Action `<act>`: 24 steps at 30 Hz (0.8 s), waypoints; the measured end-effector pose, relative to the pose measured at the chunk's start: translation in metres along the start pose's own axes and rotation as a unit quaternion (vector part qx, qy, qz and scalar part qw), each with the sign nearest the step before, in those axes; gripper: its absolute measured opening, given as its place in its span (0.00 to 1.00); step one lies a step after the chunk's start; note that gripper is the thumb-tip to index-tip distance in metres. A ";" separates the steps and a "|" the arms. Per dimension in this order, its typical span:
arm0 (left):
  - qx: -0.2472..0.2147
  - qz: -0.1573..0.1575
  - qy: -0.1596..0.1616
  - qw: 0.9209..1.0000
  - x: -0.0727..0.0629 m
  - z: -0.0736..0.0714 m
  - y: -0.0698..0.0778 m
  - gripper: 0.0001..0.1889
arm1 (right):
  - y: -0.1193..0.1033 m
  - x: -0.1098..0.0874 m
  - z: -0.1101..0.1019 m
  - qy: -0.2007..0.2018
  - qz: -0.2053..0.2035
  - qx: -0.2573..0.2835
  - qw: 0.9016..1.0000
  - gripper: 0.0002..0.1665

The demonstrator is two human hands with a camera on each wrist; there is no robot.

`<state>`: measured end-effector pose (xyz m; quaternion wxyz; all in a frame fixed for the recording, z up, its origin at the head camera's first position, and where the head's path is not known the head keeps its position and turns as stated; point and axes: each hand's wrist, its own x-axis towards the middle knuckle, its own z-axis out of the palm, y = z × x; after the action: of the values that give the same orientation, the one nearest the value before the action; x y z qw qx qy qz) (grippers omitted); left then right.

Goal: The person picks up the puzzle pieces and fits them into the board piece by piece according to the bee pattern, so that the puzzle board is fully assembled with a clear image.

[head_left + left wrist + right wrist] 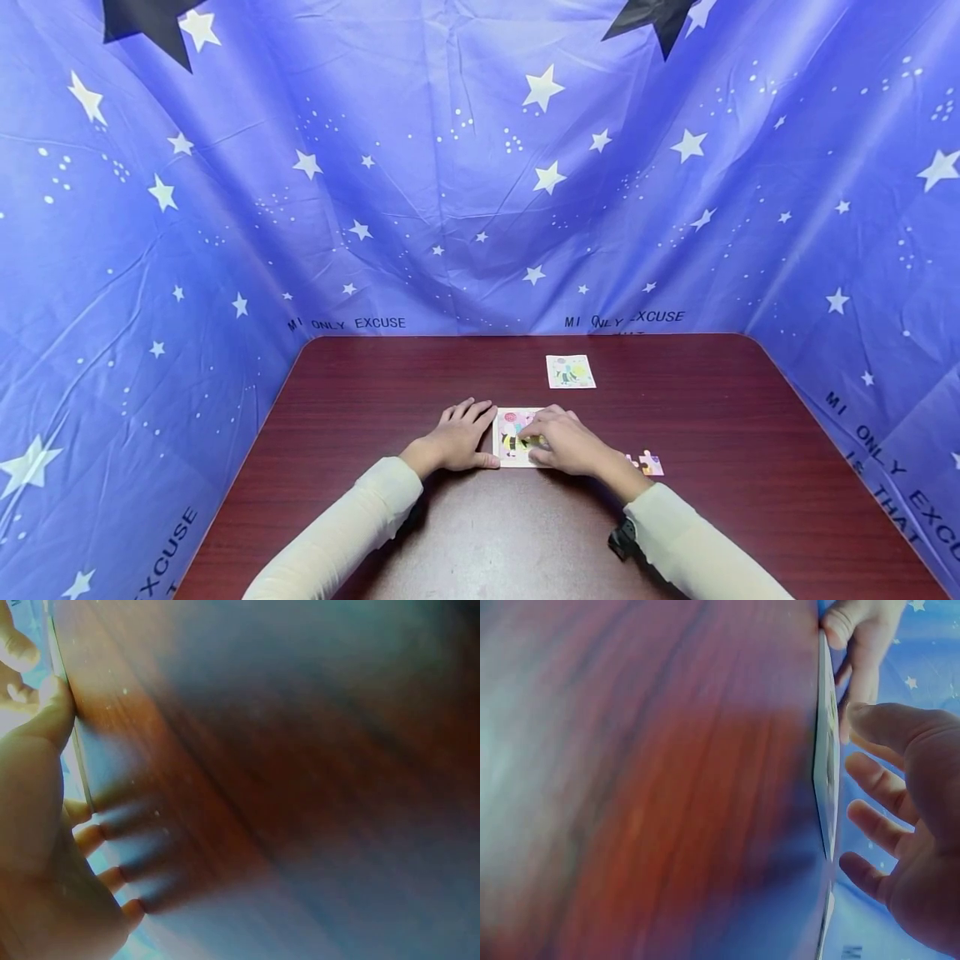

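Observation:
A small square jigsaw puzzle (509,452) with a bee picture and a pale border lies on the table in the head view. My left hand (456,438) rests flat beside it, fingers spread, with the thumb and index finger at its left edge. Over the puzzle's right side is my right hand (567,443), its index fingertip at the picture and the thumb a little apart. The right wrist view shows those fingers (881,780) loosely bent just above the board's thin edge (823,750), and no piece shows between them. Part of the picture is hidden under this hand.
A square card (571,372) with a similar bee picture lies farther back on the dark red table (375,375). Loose jigsaw pieces (651,463) lie to the right, partly behind the right forearm. A blue curtain (450,208) with stars surrounds the table's back and sides.

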<state>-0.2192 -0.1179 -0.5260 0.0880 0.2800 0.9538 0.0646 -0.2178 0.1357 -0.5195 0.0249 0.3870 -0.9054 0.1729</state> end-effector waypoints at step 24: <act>-0.004 -0.002 -0.007 1.000 0.000 -0.001 0.001 0.52 | 0.059 -0.075 -0.039 0.014 0.067 -0.002 0.998 0.19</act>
<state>-0.2189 -0.1170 -0.5244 0.0960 0.2785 0.9534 0.0658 -0.2108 0.2379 -0.5135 0.0268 0.3225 -0.9293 0.1780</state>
